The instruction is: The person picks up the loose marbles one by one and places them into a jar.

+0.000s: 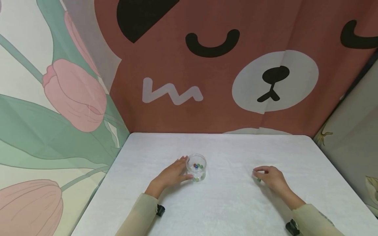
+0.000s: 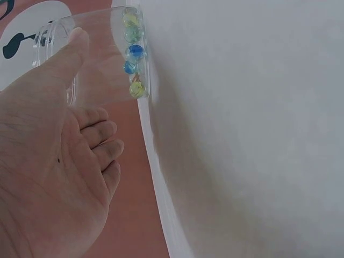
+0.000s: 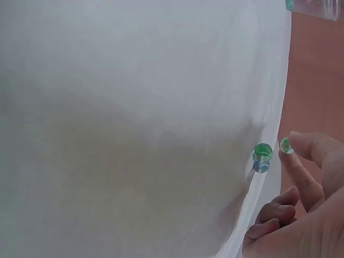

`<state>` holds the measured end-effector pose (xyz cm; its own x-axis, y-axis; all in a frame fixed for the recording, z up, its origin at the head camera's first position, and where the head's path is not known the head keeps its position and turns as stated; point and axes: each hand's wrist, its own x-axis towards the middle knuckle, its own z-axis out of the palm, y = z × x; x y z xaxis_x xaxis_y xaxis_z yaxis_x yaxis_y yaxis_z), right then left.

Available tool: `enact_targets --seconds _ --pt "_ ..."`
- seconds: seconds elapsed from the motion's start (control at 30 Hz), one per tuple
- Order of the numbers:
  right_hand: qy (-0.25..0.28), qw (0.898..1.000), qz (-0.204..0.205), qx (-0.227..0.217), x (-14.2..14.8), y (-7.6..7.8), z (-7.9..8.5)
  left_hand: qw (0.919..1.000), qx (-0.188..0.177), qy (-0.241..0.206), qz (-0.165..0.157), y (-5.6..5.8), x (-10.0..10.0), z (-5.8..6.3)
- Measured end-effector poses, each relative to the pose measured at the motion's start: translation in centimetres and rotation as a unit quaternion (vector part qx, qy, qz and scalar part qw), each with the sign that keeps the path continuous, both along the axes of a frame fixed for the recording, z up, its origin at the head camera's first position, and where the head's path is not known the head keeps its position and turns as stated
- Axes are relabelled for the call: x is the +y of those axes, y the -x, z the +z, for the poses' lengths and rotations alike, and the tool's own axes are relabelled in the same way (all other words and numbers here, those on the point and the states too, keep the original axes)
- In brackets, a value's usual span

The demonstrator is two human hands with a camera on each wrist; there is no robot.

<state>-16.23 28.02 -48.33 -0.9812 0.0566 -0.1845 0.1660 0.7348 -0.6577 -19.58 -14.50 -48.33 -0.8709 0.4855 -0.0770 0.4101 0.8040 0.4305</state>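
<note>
A clear jar point(image 1: 204, 171) stands upright on the table with several coloured glass marbles point(image 2: 135, 52) at its bottom. My left hand point(image 1: 169, 177) holds the jar from its left side, the thumb near the front and the fingers toward the back. To the right, my right hand point(image 1: 273, 179) pinches a green marble point(image 3: 286, 145) between thumb and fingertip, its other fingers curled in. Below the pinched one, a green marble point(image 3: 263, 150) and a bluish marble point(image 3: 262, 165) lie close together on the table, overlapping in the right wrist view.
A white cloth covers the table point(image 1: 230, 206). Behind it hangs a brown backdrop point(image 1: 165, 118) with a bear print, and a floral curtain point(image 1: 26, 131) borders the left side. Another patterned curtain point(image 1: 354, 131) runs along the right.
</note>
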Motion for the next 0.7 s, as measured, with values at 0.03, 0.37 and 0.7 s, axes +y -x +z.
enact_targets --seconds 0.03,0.37,0.7 --pt "0.002 1.0 0.0 0.001 -0.1 0.0 0.1 1.0 0.0 -0.002 0.001 0.0 0.0 0.0" --pt "0.048 0.999 -0.006 0.01 -0.7 -0.1 0.6 1.0 -0.004 0.002 0.007 0.0 0.0 -0.2" --pt "0.124 0.992 -0.021 0.021 -1.8 -0.1 1.1 0.9998 0.013 0.001 -0.015 0.1 -0.1 0.1"
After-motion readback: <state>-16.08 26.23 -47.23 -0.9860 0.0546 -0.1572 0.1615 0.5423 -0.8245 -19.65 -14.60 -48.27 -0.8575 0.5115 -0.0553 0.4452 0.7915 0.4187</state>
